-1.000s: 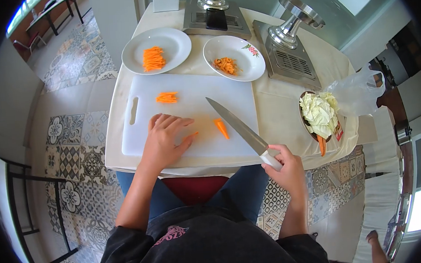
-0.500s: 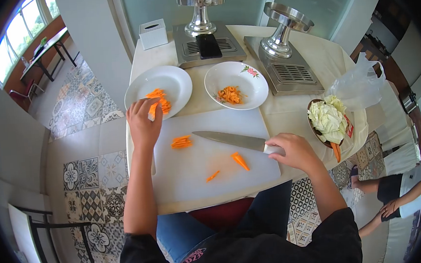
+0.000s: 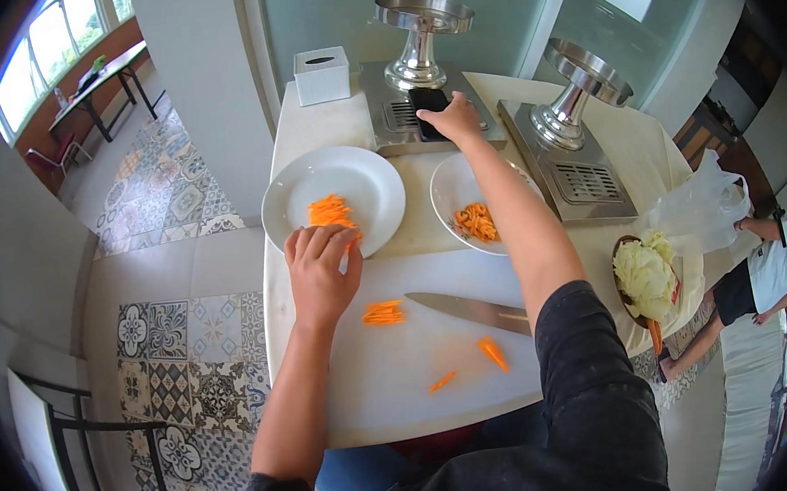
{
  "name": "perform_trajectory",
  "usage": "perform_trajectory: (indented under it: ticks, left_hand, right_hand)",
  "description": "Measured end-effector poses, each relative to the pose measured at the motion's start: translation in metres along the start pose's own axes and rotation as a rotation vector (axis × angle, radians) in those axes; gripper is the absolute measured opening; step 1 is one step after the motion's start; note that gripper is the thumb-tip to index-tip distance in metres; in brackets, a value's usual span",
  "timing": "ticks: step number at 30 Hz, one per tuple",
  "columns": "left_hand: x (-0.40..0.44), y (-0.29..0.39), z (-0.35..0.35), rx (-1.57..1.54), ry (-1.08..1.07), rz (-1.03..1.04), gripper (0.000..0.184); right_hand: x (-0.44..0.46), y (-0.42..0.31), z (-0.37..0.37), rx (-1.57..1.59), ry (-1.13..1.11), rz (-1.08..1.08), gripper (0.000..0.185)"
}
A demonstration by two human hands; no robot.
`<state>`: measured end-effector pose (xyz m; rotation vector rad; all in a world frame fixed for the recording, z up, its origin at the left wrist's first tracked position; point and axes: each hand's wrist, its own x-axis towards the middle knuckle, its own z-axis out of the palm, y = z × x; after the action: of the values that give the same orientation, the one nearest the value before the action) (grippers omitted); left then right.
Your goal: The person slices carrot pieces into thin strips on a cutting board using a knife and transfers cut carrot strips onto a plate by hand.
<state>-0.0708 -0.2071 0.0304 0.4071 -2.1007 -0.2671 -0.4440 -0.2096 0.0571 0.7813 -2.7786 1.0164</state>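
Carrot strips [image 3: 328, 210] lie in a pile on the white plate [image 3: 281, 182]. My left hand [image 3: 322, 273] is at the plate's near rim, its curled fingers closed around the pile's near end. My right hand [image 3: 454, 119] reaches forward to a black phone [image 3: 428, 102] on a metal stand base, thumb and fingers on its edges. On the white cutting board [image 3: 366, 380] are a bundle of carrot sticks [image 3: 384, 313], a carrot piece [image 3: 492, 354], a thin sliver [image 3: 442, 382] and a knife [image 3: 462, 309]. My right arm hides the knife's handle.
A floral bowl [image 3: 444, 180] holds carrot shreds [image 3: 476, 222], partly behind my right arm. Two metal pedestal stands [image 3: 419, 61] and a tissue box [image 3: 321, 75] are at the back. Cabbage [image 3: 645, 275] in a basket and a plastic bag [image 3: 696, 206] are right, near another person [image 3: 769, 265].
My right hand has let go of the knife and moved forward to the phone. The knife lies on the board. My left hand remains at the carrot strips. The camera view has shifted.
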Motion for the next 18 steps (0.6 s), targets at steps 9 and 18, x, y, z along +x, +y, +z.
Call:
perform_trajectory:
  ticks: [9, 18]
  left_hand:
    - [0.0, 0.004, 0.002, -0.025, -0.016, -0.018, 0.019]
    - [-0.002, -0.001, 0.002, -0.05, -0.033, -0.044, 0.017]
  right_hand:
    - [-0.011, -0.018, 0.002, -0.006, 0.02, 0.198, 0.115]
    - [0.04, 0.022, -0.002, 0.238, 0.08, 0.008, 0.051]
